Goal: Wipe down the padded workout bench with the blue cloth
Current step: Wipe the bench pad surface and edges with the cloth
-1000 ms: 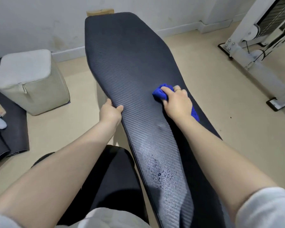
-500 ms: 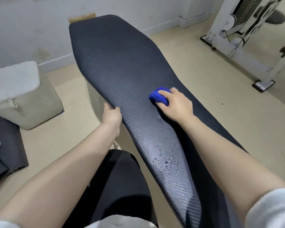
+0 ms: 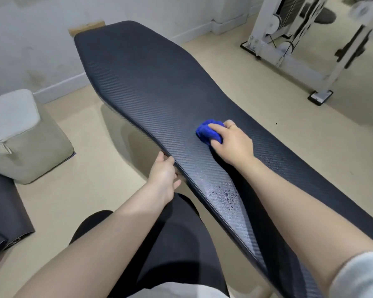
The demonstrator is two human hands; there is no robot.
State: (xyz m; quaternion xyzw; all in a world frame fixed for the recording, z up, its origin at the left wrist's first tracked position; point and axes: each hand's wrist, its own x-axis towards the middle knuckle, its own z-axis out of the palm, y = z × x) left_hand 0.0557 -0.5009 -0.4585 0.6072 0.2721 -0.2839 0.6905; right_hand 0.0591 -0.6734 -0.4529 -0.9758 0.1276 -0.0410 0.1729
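Note:
The long black padded bench [image 3: 142,78] runs from the far wall toward me on the right. My right hand [image 3: 232,144] presses a bunched blue cloth [image 3: 207,131] onto the pad's middle, fingers closed over it. My left hand [image 3: 164,175] grips the pad's left edge, fingers curled under the rim. Water droplets [image 3: 224,195] bead on the pad just behind my right wrist, and more [image 3: 269,162] lie to the right of my forearm.
A pale padded cube [image 3: 24,138] stands on the floor at the left, with dark rolled mats [image 3: 2,214] in front of it. A white machine frame [image 3: 289,48] occupies the back right. My dark-clothed leg [image 3: 170,244] is beside the bench.
The view has swung left and down. My right hand with the cloth has slid slightly toward the pad's left side. My left hand stays on the left edge.

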